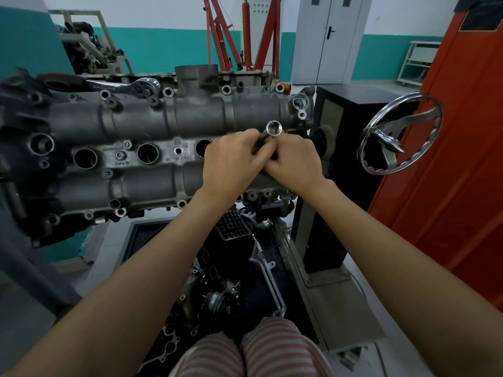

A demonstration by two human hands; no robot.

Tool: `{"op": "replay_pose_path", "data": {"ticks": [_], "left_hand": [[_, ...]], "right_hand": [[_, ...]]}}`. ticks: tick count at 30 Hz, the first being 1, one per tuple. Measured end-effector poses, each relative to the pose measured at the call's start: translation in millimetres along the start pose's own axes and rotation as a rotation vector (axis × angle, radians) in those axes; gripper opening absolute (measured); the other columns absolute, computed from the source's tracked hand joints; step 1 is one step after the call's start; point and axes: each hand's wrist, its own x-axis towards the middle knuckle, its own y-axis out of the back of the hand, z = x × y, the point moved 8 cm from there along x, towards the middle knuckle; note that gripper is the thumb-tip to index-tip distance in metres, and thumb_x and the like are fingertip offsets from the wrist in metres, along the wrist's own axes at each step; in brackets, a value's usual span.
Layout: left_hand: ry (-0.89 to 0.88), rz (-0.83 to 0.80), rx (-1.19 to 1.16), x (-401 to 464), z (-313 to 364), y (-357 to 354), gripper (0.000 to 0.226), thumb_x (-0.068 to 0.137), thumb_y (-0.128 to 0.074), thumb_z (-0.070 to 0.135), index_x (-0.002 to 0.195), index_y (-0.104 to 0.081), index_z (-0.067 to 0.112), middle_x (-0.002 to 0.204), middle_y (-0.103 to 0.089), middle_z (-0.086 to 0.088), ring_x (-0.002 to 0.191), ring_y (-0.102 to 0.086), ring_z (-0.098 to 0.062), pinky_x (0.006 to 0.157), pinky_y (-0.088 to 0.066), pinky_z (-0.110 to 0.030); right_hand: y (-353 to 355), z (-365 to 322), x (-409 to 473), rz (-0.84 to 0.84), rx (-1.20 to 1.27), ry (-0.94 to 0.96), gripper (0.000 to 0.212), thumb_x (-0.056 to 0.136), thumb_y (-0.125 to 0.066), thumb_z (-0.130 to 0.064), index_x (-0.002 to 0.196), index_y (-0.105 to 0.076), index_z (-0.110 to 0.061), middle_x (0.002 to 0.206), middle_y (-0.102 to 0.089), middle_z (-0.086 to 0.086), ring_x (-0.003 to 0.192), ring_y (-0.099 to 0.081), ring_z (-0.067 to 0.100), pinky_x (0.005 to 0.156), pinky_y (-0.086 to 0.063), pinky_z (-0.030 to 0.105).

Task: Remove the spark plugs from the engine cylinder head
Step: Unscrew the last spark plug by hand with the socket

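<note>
A grey cast-metal engine cylinder head (141,148) lay across its stand at chest height, three open round plug wells showing in a row along the middle. Both hands met over its right end, the left hand (231,161) and right hand (295,161) curled tightly round a shiny socket tool (274,128) standing upright between them. A VW badge (177,142) and partly legible stamped numbers marked the casting.

hidden: socket tool (273,128) shaft and fourth plug well under hands, left hand (233,159), right hand (295,161) | cut off: cylinder head (141,118) at left edge | unreadable: its cast lettering
</note>
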Motion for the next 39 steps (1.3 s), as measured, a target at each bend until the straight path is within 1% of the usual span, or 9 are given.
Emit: {"op": "replay_pose_path", "data": {"ticks": [5, 8, 13, 17, 22, 27, 30, 35, 39], "left_hand": [[-0.012, 0.021, -0.016, 0, 1, 2, 0.047, 0.087, -0.060, 0.034, 0.054, -0.034, 0.014, 0.047, -0.032, 0.006, 0.045, -0.033, -0.015, 0.050, -0.022, -0.027], [-0.026, -0.026, -0.013, 0, 3, -1, 0.044, 0.087, -0.047, 0.043, 0.059, -0.042, 0.011, 0.052, -0.039, 0.004, 0.048, -0.040, -0.016, 0.046, -0.029, -0.031], [-0.004, -0.021, -0.010, 1, 4, 2, 0.034, 0.084, -0.043, 0.043, 0.069, -0.039, 0.013, 0.061, -0.042, 0.004, 0.052, -0.041, -0.016, 0.046, -0.032, -0.030], [-0.014, -0.027, 0.018, 1, 3, 0, 0.036, 0.090, -0.042, 0.040, 0.073, -0.049, 0.009, 0.064, -0.050, 0.000, 0.056, -0.049, -0.019, 0.049, -0.038, -0.035], [-0.003, 0.020, -0.036, 0, -1, 2, 0.045, 0.090, -0.058, 0.033, 0.055, -0.040, 0.011, 0.047, -0.039, 0.000, 0.044, -0.039, -0.018, 0.045, -0.029, -0.031], [-0.011, 0.023, -0.061, 0, 0, 2, 0.050, 0.088, -0.061, 0.035, 0.052, -0.035, 0.014, 0.044, -0.034, 0.003, 0.042, -0.035, -0.015, 0.044, -0.028, -0.030], [-0.009, -0.007, -0.021, 1, 2, 1, 0.044, 0.088, -0.052, 0.044, 0.060, -0.044, 0.011, 0.051, -0.039, 0.004, 0.047, -0.039, -0.014, 0.046, -0.028, -0.028], [0.006, -0.034, 0.028, 2, 4, 1, 0.035, 0.086, -0.040, 0.044, 0.079, -0.048, 0.011, 0.069, -0.053, 0.002, 0.058, -0.050, -0.017, 0.050, -0.041, -0.033], [-0.003, -0.035, 0.041, 2, 3, 0, 0.033, 0.093, -0.043, 0.039, 0.080, -0.050, 0.009, 0.068, -0.054, 0.001, 0.059, -0.052, -0.019, 0.052, -0.042, -0.037]], "right_hand": [[12, 0, 0, 0.109, 0.055, 0.012, 0.042, 0.075, -0.039, -0.041, 0.073, -0.068, -0.011, 0.064, -0.065, 0.006, 0.058, -0.058, 0.022, 0.048, -0.020, 0.012], [12, -4, -3, 0.092, 0.052, 0.035, 0.041, 0.076, -0.037, -0.039, 0.071, -0.066, -0.010, 0.062, -0.063, 0.004, 0.053, -0.050, 0.017, 0.048, -0.019, 0.011], [9, -7, -3, 0.060, 0.050, 0.062, 0.029, 0.086, -0.044, -0.034, 0.072, -0.054, -0.011, 0.062, -0.036, -0.015, 0.053, -0.037, 0.009, 0.046, -0.021, 0.016], [11, -10, -3, 0.077, 0.073, 0.073, 0.032, 0.085, -0.043, -0.036, 0.080, -0.057, -0.008, 0.071, -0.045, -0.010, 0.054, -0.046, 0.014, 0.046, -0.027, 0.024], [9, -3, 0, 0.081, 0.030, 0.024, 0.028, 0.079, -0.053, -0.030, 0.071, -0.066, -0.007, 0.065, -0.065, 0.005, 0.059, -0.059, 0.022, 0.049, -0.031, 0.021], [13, -6, -3, 0.133, 0.030, 0.066, 0.034, 0.080, -0.046, -0.030, 0.070, -0.065, -0.004, 0.061, -0.063, 0.009, 0.054, -0.058, 0.026, 0.051, -0.033, 0.023], [10, -5, -4, 0.092, 0.020, 0.058, 0.020, 0.079, -0.054, -0.023, 0.072, -0.064, -0.007, 0.063, -0.063, 0.006, 0.053, -0.055, 0.022, 0.051, -0.028, 0.022], [11, -11, -5, 0.084, 0.043, 0.093, 0.016, 0.081, -0.051, -0.024, 0.070, -0.050, -0.013, 0.068, -0.039, -0.011, 0.052, -0.037, 0.009, 0.044, -0.020, 0.017], [7, -8, -1, 0.059, 0.036, 0.082, 0.036, 0.082, -0.038, -0.037, 0.085, -0.057, -0.007, 0.075, -0.043, -0.010, 0.056, -0.045, 0.011, 0.045, -0.030, 0.022]]}}
